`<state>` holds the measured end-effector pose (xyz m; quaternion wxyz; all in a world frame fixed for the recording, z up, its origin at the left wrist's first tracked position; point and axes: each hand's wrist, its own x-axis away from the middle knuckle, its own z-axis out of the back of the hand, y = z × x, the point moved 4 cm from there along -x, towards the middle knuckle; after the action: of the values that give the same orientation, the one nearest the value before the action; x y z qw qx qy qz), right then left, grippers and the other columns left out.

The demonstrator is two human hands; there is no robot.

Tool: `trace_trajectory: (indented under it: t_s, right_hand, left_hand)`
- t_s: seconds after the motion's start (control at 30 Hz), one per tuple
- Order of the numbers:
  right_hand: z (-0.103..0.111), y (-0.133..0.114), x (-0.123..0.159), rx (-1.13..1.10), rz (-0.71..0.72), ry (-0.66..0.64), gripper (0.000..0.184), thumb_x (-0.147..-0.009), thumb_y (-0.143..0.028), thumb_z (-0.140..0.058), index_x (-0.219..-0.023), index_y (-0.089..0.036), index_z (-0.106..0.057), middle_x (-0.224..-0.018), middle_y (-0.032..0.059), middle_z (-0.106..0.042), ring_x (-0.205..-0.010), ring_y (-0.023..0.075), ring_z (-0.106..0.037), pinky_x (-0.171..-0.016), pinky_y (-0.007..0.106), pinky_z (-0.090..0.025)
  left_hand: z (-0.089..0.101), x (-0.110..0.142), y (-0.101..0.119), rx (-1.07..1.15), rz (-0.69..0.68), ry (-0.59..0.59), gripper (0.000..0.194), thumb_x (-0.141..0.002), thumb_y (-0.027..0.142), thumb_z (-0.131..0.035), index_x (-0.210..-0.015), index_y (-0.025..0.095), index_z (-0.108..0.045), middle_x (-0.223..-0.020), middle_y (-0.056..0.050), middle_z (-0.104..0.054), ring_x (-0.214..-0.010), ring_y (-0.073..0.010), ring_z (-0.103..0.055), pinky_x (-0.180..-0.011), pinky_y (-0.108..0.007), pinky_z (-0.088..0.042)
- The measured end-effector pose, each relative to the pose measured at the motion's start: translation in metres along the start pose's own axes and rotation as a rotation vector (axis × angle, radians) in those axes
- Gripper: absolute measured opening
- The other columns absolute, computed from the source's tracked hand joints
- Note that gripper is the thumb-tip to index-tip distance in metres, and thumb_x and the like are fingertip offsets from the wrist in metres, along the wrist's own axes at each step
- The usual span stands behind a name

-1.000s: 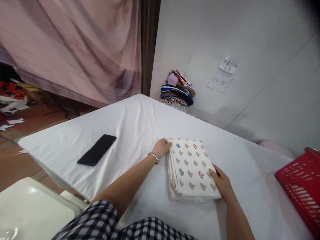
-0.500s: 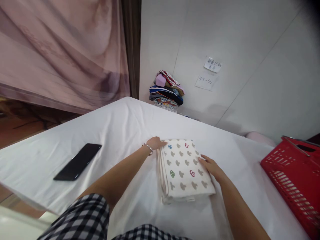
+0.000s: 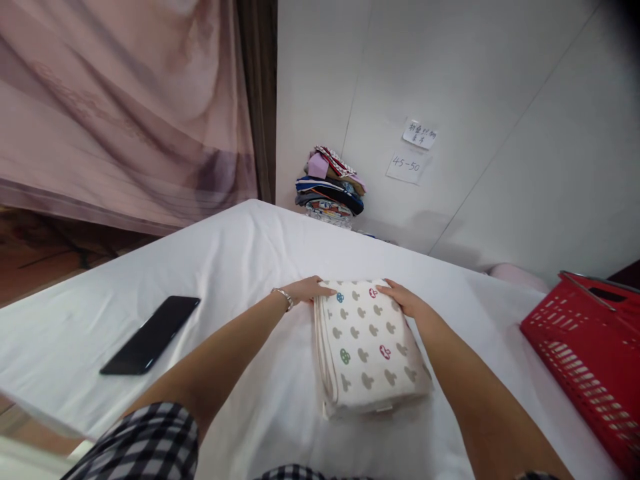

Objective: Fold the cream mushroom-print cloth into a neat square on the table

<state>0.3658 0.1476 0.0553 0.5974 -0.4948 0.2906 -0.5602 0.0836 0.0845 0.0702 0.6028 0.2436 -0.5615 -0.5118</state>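
Note:
A thick folded cloth (image 3: 370,347), cream-white with grey mushrooms and a few blue, red and green ones, lies in front of me on the white-covered table. My left hand (image 3: 311,289), with a silver bracelet at its wrist, pinches the far left corner, thumb on top and fingers hidden beneath the edge. At the far right corner, my right hand (image 3: 403,297) grips in the same way, its thumb lying on the print and its other fingers over the far edge. The cloth's layered folds show along its left side.
A black smartphone (image 3: 151,335) lies on the white tablecloth (image 3: 240,267) to the left. On the right stands a red plastic basket (image 3: 590,347). Behind the far edge rises a stack of folded clothes (image 3: 330,187) by the wall. A pink curtain (image 3: 125,113) hangs at the left.
My right hand has moved from the cloth's right side up to its far right corner and now grips there. My left hand stays at the far left corner.

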Motion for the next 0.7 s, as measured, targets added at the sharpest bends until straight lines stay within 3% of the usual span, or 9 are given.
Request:
trace_trajectory:
  t_s: [0.1,0.2,0.33,0.4,0.47,0.5,0.57,0.63,0.7]
  right_hand:
    - [-0.002,-0.012,0.005,-0.135,-0.113,-0.207,0.065,-0.065,-0.039,-0.076,-0.121,-0.018,-0.051,-0.108,0.0135,-0.067,-0.091,0.0240,-0.066,-0.082,0.040,-0.052]
    - [0.011,-0.046,0.007,-0.159,-0.053,-0.205,0.062,-0.060,-0.030,-0.080,-0.115,-0.019,-0.054,-0.107,0.0114,-0.067,-0.093,0.0244,-0.065,-0.084,0.040,-0.052]
    - [0.042,-0.123,0.016,-0.087,0.235,-0.004,0.065,-0.057,-0.028,-0.080,-0.116,-0.020,-0.054,-0.109,0.0082,-0.066,-0.095,0.0229,-0.063,-0.086,0.040,-0.051]
    - [0.054,-0.163,0.032,-0.010,0.457,0.122,0.071,-0.059,-0.030,-0.079,-0.123,-0.021,-0.050,-0.116,0.0071,-0.061,-0.101,0.0225,-0.060,-0.088,0.040,-0.049]
    - [0.056,-0.187,0.052,0.104,0.656,0.224,0.076,-0.062,-0.033,-0.077,-0.129,-0.021,-0.044,-0.118,0.0073,-0.059,-0.102,0.0233,-0.059,-0.086,0.041,-0.050]
    - [0.053,-0.190,0.063,0.178,0.739,0.279,0.075,-0.064,-0.034,-0.075,-0.130,-0.021,-0.043,-0.117,0.0075,-0.059,-0.102,0.0235,-0.058,-0.086,0.041,-0.049]
    - [0.043,-0.177,0.082,0.334,0.877,0.412,0.067,-0.067,-0.034,-0.072,-0.127,-0.021,-0.045,-0.114,0.0077,-0.059,-0.103,0.0238,-0.058,-0.087,0.041,-0.048]
    - [0.024,-0.139,0.094,0.455,0.982,0.488,0.053,-0.072,-0.033,-0.067,-0.121,-0.021,-0.050,-0.112,0.0089,-0.060,-0.104,0.0247,-0.057,-0.090,0.042,-0.047]
    - [-0.002,-0.087,0.101,0.553,1.038,0.416,0.044,-0.074,-0.033,-0.063,-0.115,-0.021,-0.052,-0.112,0.0107,-0.060,-0.106,0.0259,-0.056,-0.090,0.043,-0.046]
  left_hand:
    - [-0.001,0.010,0.003,0.078,-0.061,-0.045,0.067,-0.057,0.037,-0.076,-0.116,0.017,-0.052,-0.122,-0.013,-0.058,-0.106,-0.0251,-0.057,-0.074,-0.028,-0.050]
    - [0.015,0.017,0.028,0.017,-0.176,0.079,0.070,-0.058,0.034,-0.076,-0.121,0.015,-0.051,-0.117,-0.013,-0.060,-0.099,-0.0245,-0.060,-0.071,-0.029,-0.051]
    - [0.051,0.048,0.105,-0.234,-0.496,0.340,0.064,-0.061,0.035,-0.074,-0.119,0.016,-0.054,-0.105,-0.006,-0.065,-0.092,-0.0210,-0.061,-0.080,-0.031,-0.049]
    - [0.066,0.076,0.146,-0.390,-0.701,0.480,0.058,-0.066,0.032,-0.070,-0.120,0.019,-0.053,-0.105,-0.003,-0.064,-0.094,-0.0193,-0.060,-0.084,-0.032,-0.047]
    - [0.073,0.106,0.171,-0.568,-0.883,0.637,0.055,-0.071,0.028,-0.066,-0.123,0.021,-0.050,-0.109,-0.003,-0.061,-0.101,-0.0200,-0.057,-0.089,-0.033,-0.044]
    - [0.073,0.118,0.174,-0.648,-0.947,0.702,0.053,-0.072,0.026,-0.064,-0.123,0.021,-0.049,-0.111,-0.004,-0.060,-0.104,-0.0210,-0.056,-0.090,-0.034,-0.043]
    - [0.065,0.132,0.159,-0.799,-1.031,0.770,0.048,-0.074,0.020,-0.060,-0.121,0.019,-0.050,-0.111,-0.006,-0.059,-0.106,-0.0229,-0.054,-0.092,-0.037,-0.041]
    - [0.048,0.134,0.119,-0.954,-1.074,0.750,0.043,-0.074,0.015,-0.055,-0.116,0.017,-0.052,-0.108,-0.007,-0.060,-0.104,-0.0237,-0.054,-0.093,-0.040,-0.040]
    - [0.027,0.128,0.063,-1.063,-1.072,0.682,0.037,-0.073,0.011,-0.053,-0.110,0.018,-0.054,-0.108,-0.008,-0.060,-0.104,-0.0229,-0.054,-0.095,-0.041,-0.039]
